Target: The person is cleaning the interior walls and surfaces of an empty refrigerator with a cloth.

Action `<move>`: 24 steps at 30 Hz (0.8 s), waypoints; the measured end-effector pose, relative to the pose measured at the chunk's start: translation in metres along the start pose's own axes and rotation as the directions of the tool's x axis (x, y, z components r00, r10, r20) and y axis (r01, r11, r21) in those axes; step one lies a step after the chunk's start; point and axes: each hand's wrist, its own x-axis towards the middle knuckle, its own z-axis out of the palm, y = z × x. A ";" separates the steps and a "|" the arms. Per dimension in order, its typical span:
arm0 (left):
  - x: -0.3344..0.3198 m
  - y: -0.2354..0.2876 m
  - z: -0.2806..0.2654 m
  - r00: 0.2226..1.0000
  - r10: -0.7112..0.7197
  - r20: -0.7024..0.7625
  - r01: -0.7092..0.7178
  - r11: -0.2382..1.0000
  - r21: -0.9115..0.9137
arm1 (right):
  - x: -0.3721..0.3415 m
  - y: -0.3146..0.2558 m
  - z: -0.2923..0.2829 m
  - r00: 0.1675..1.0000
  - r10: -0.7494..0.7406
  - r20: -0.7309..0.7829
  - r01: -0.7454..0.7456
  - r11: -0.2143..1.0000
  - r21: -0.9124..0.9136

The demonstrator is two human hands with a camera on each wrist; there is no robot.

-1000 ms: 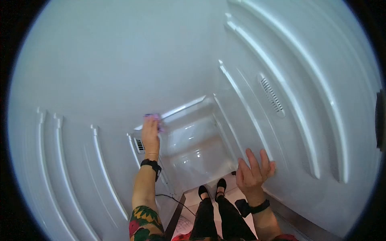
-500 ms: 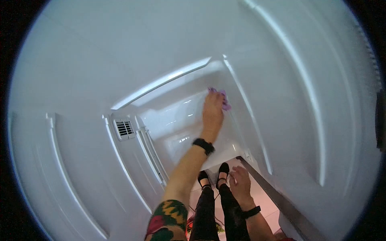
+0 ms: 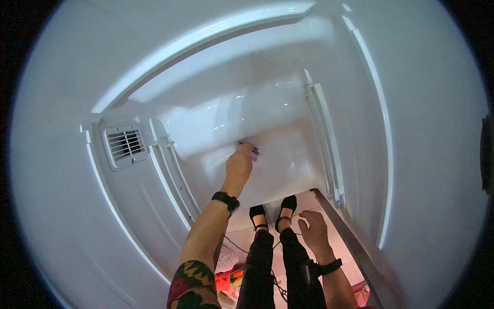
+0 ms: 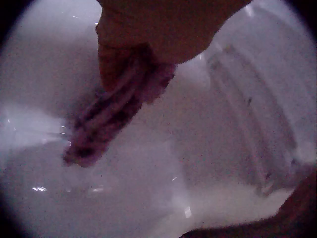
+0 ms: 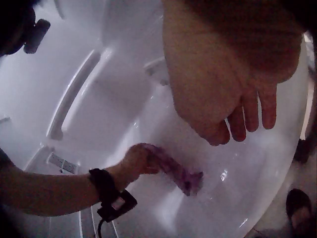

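My left hand point(image 3: 240, 167) grips a crumpled purple cloth point(image 4: 106, 116) low over the glossy white floor point(image 3: 278, 154) of a fridge interior. In the left wrist view the cloth hangs out from under the curled fingers as a long wad. The right wrist view shows that cloth beyond my right hand point(image 5: 233, 74), against the white surface. My right hand holds nothing; its fingers are relaxed, and in the head view it hangs by the fridge's front edge, above the tiled floor.
A vent grille point(image 3: 125, 144) sits in the left wall, with white rails point(image 3: 170, 185) beside it. A long ledge point(image 3: 206, 44) crosses the back wall. Feet in black shoes point(image 3: 286, 206) stand at the dark-edged opening. A thin cable point(image 3: 235, 243) lies on the tiles.
The left hand has carried the cloth from the back left corner to the right side, then back toward the middle of the floor. The right hand has left the right wall and dropped.
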 end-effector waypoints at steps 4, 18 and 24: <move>0.002 0.067 -0.018 0.951 -0.104 -0.292 -0.060 0.864 -0.501 | 0.020 -0.011 0.007 0.998 -0.065 -0.025 0.067 0.995 0.079; 0.065 -0.014 -0.041 0.894 0.415 -0.169 -0.002 0.381 0.924 | 0.039 0.023 0.008 0.997 0.000 0.078 0.003 0.999 -0.050; 0.081 -0.029 -0.065 0.790 0.233 -0.567 0.372 0.553 0.746 | 0.048 -0.010 -0.011 0.928 0.153 0.338 -0.148 0.988 -0.043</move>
